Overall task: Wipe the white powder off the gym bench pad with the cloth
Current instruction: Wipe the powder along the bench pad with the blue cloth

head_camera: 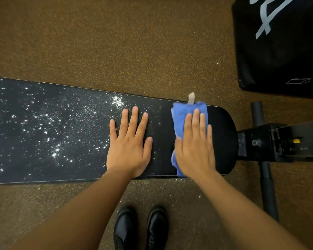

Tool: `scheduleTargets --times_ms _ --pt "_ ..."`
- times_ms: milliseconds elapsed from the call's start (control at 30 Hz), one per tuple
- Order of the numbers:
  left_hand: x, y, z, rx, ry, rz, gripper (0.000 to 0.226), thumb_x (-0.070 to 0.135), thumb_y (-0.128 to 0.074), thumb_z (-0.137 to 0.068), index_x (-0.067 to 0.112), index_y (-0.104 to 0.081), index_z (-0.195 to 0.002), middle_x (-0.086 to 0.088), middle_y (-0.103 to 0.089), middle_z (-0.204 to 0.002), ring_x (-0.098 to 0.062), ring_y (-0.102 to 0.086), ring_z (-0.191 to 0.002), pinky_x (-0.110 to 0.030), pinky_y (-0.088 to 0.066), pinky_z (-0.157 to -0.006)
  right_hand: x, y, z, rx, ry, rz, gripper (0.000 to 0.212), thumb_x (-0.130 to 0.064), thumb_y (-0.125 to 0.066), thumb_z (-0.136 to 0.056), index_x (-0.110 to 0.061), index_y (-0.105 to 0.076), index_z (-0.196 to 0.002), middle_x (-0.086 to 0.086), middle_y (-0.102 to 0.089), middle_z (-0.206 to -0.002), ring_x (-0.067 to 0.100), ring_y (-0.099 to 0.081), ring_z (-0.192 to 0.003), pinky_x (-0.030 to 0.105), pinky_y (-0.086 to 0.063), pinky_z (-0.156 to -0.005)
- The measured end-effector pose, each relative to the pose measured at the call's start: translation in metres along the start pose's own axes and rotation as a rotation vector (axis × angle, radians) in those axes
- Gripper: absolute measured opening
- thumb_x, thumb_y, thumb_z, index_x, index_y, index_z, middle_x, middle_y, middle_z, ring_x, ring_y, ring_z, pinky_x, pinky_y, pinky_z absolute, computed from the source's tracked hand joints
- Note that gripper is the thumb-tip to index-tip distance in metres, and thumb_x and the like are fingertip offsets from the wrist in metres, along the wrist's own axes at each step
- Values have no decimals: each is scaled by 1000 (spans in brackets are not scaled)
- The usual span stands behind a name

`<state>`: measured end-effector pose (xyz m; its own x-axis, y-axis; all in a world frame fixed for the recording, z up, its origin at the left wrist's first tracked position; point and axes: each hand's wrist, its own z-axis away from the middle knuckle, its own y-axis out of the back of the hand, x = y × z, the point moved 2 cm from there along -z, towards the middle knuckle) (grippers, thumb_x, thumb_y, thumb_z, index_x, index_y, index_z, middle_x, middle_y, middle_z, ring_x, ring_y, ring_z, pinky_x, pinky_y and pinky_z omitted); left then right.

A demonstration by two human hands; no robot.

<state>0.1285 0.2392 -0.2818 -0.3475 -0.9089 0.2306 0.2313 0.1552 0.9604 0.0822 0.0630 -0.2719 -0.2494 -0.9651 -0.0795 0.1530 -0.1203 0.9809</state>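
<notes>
Right hand [193, 147] presses flat on blue cloth [181, 116], grip unclenched; left hand [128, 141] spread flat on powdered bench pad [43, 132]; upper-right black pad's [278, 51] white lettering unreadable.

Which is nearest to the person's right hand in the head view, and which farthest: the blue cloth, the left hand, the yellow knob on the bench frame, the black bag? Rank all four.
Measured from the right hand:
1. Blue cloth, pressed flat under it on the pad.
2. Left hand, beside it, flat on the pad.
3. Yellow knob, rightward on the frame.
4. Black bag, upper right on the floor.

Speckled brown floor [116, 42]; black bag [278, 51] top right, black shoes [141, 230] at bottom, black bench frame [282, 141] at right.
</notes>
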Motion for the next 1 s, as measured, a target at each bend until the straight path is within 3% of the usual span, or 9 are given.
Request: scheduleTargets --times_ms 133,367,467,600,733,867,1000 --pt "0 -1 0 2 5 -1 64 47 -14 -98 23 -5 -157 -3 6 -165 -23 14 -150 -54 5 -119 -39 4 -47 33 -48 -70 68 -37 -25 -100 -2 -3 -154 19 1 -163 33 5 -150 50 -2 -121" --pt "0 1 0 4 -7 27 64 46 -16 -98 23 -6 -157 -2 6 -165 -23 15 -150 -54 5 -119 -26 -10 26 -29 251 13 66 -38 -22 -100 -5 -9 -155 16 -3 -163 31 -1 -151 51 -13 -121" --pt "0 0 0 6 -7 16 64 46 -17 -98 22 -8 -157 -3 4 -165 -24 13 -150 -55 3 -119 -1 -6 20 -11 127 31 66 -37 -20 -98 -5 -12 -155 15 -7 -163 31 -5 -150 52 -17 -119" --pt "0 -1 0 1 -2 8 64 46 -16 -98 22 -7 -157 -3 5 -165 -24 14 -150 -55 3 -119 -23 2 -33 28 -74 -49 68 -35 -20 -95 -4 -9 -155 17 -2 -163 33 0 -151 52 -8 -121" --pt "0 0 0 1 1 17 64 46 -16 -98 22 -8 -157 -2 5 -165 -23 13 -150 -54 4 -119 -57 -1 -34 24 41 -55 67 -35 -20 -97 -6 -3 -155 15 3 -164 30 5 -151 51 -5 -121" --pt "-1 1 1 -6 2 15 64 47 -14 -98 23 -5 -157 -1 8 -164 -22 17 -149 -54 6 -119 -36 -9 22 0 203 -10 65 -37 -20 -99 -7 -9 -155 14 -3 -163 30 0 -151 51 -12 -120" --pt "0 1 0 -6 0 1 64 47 -14 -98 23 -4 -157 -2 7 -165 -23 16 -150 -54 4 -119 2 -6 11 11 30 10 66 -37 -19 -96 -7 -11 -155 14 -6 -163 29 -2 -151 52 -13 -120"
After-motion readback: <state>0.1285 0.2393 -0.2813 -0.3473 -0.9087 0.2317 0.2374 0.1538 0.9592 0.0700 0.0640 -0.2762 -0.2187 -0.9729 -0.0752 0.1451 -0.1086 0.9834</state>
